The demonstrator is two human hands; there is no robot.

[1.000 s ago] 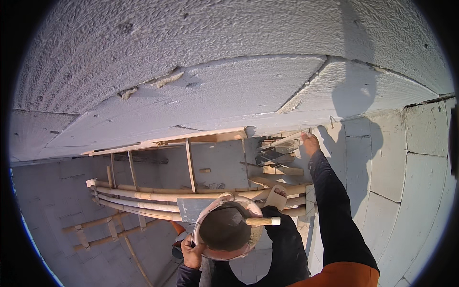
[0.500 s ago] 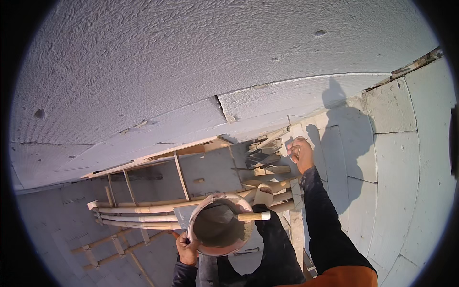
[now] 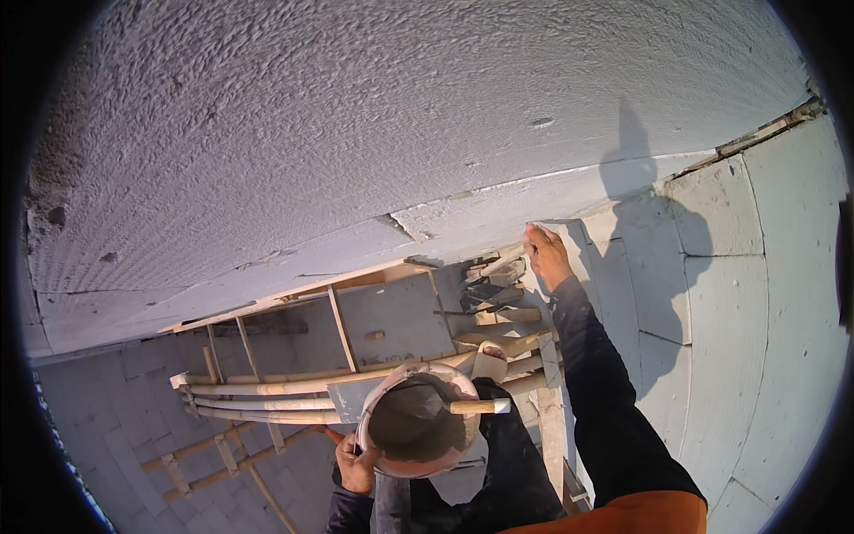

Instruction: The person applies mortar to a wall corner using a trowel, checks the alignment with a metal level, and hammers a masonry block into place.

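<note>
My left hand [image 3: 356, 467] grips the rim of a pinkish bucket [image 3: 382, 399] of grey paste at lower centre. A wooden-handled tool [image 3: 479, 407] rests in the bucket, its handle over the right rim. My right hand [image 3: 549, 258], arm stretched out, is raised to where the pale block wall [image 3: 729, 303] meets the textured white surface [image 3: 400, 107]. Its fingers are curled round a thin flat piece, mostly hidden by them. My sandalled foot [image 3: 490, 360] shows just past the bucket.
Bamboo poles [image 3: 267, 389] form scaffolding under me, with a grey board [image 3: 345, 400] on them. A timber frame [image 3: 342, 325] and loose wood pieces [image 3: 494, 294] lie beyond. More bamboo [image 3: 227, 452] is lower left, and an orange item [image 3: 331, 433] is half hidden behind the bucket.
My right hand has drawn back toward me and to the left, then risen to the junction with the flat piece. The view has shifted; my left hand still grips the bucket.
</note>
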